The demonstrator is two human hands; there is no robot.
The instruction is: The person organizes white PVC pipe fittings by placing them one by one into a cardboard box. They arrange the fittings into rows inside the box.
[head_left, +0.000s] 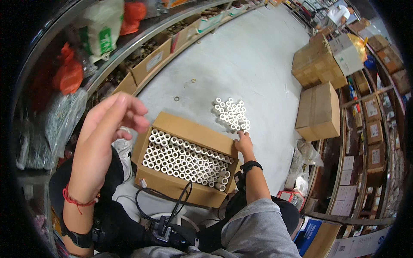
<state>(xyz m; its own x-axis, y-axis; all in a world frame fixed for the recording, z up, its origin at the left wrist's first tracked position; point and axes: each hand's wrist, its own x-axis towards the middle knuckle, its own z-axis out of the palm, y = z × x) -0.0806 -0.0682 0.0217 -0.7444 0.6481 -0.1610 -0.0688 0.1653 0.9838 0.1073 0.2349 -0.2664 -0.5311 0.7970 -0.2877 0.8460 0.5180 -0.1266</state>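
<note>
My left hand (111, 119) is raised over the left end of an open cardboard box (193, 125), its fingers loosely curled and apart, with nothing seen in it. White hollow cylinders (182, 158), probably plastic pipe fittings, are packed in rows in the box, their round openings facing up. A few at the right end lean. On the floor beyond the box's far right corner stands a cluster of the same white cylinders (230, 113). My right hand (244, 143) reaches down to the cluster's near edge, fingertips at a cylinder; whether they grip it is hidden.
Metal shelving (142, 35) with open cartons and plastic bags runs along the left. On the right are stacked cardboard boxes (317, 111) and a loaded shelf (348, 180). Two small rings (176, 98) lie on the floor. A black cable (164, 196) loops before my lap. A person (337, 16) is far back.
</note>
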